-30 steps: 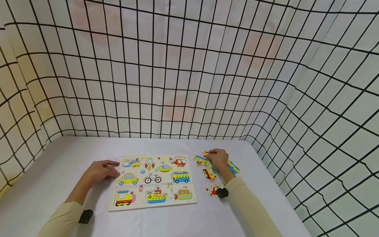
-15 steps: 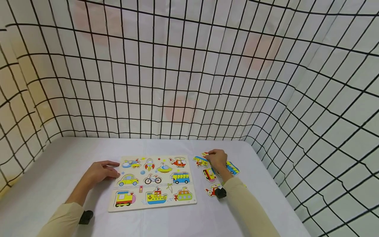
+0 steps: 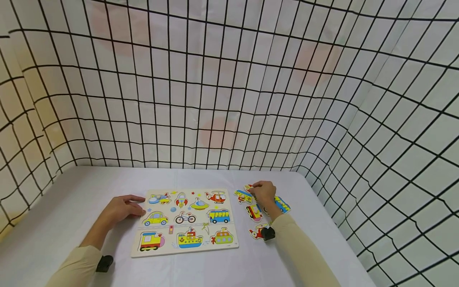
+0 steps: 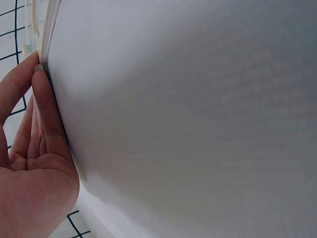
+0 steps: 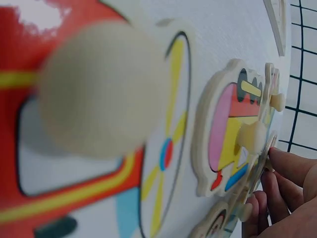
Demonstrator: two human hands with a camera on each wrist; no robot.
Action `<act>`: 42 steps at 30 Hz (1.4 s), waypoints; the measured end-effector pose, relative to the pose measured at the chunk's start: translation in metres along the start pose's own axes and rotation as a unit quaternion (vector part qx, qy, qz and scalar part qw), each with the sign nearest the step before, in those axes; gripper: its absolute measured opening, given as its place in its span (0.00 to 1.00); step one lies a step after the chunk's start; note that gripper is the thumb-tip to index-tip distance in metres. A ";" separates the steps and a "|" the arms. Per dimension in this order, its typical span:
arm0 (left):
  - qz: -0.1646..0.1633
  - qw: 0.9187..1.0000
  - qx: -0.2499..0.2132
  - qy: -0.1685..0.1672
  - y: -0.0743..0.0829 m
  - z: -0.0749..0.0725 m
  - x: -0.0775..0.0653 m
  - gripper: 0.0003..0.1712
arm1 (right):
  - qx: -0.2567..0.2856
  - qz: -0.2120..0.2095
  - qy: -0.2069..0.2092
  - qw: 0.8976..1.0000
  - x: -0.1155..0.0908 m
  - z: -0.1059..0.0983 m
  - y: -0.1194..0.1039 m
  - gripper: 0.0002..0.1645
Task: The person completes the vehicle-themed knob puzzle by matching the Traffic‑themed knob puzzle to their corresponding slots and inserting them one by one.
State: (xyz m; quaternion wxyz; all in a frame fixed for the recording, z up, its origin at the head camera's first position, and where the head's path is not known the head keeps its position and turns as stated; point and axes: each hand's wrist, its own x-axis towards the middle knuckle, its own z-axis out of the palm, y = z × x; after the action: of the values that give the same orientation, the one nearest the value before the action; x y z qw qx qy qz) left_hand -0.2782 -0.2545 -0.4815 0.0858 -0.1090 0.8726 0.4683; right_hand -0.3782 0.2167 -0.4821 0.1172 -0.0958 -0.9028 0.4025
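Observation:
A flat puzzle board (image 3: 168, 248) printed with vehicles lies on the white table. At its left edge my left hand (image 3: 120, 207) touches the rim with thumb and fingertips; the left wrist view shows these fingers (image 4: 47, 106) nearly straight. To the right of the board, my right hand (image 3: 264, 192) reaches over loose knobbed puzzle pieces. Its thumb and fingers pinch a thin puzzle piece (image 5: 266, 153), seen edge-on, so its picture is hidden. Beside the hand lie a train piece (image 3: 254, 213), a blue bus piece (image 3: 282, 204) and a yellow, blue and red piece (image 3: 243, 195).
Nearer the right wrist lies a red helicopter piece (image 3: 255, 232), large in the right wrist view with its round knob (image 5: 101, 91). The right forearm covers part of the pile. Black wire grid (image 3: 201, 107) over white cloth stands behind the table and along both sides.
Almost nothing differs. The right hand has shifted very slightly over the pieces; the left hand and the board stay where they were.

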 end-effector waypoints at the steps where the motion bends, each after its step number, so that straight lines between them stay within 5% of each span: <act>1: 0.000 1.000 0.000 0.000 0.000 0.000 0.000 0.38 | -0.002 -0.001 0.001 1.000 0.001 0.000 -0.001 0.09; 15: -0.005 1.000 -0.002 -0.002 0.002 -0.001 -0.001 0.38 | -0.009 -0.071 -0.031 0.997 -0.009 0.004 -0.034 0.09; 28: -0.003 1.000 -0.009 -0.004 -0.001 -0.001 0.002 0.39 | 0.000 -0.075 -0.085 0.994 -0.033 0.034 -0.065 0.08; 42: -0.007 1.000 -0.003 0.001 0.000 0.000 0.002 0.39 | -0.010 -0.130 -0.155 0.979 -0.064 0.071 -0.088 0.06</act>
State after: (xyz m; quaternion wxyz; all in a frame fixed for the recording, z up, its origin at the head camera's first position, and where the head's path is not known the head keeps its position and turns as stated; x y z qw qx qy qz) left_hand -0.2798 -0.2543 -0.4820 0.0881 -0.1154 0.8704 0.4705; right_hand -0.3443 0.0916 -0.4710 0.0263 0.0853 -0.9187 0.3848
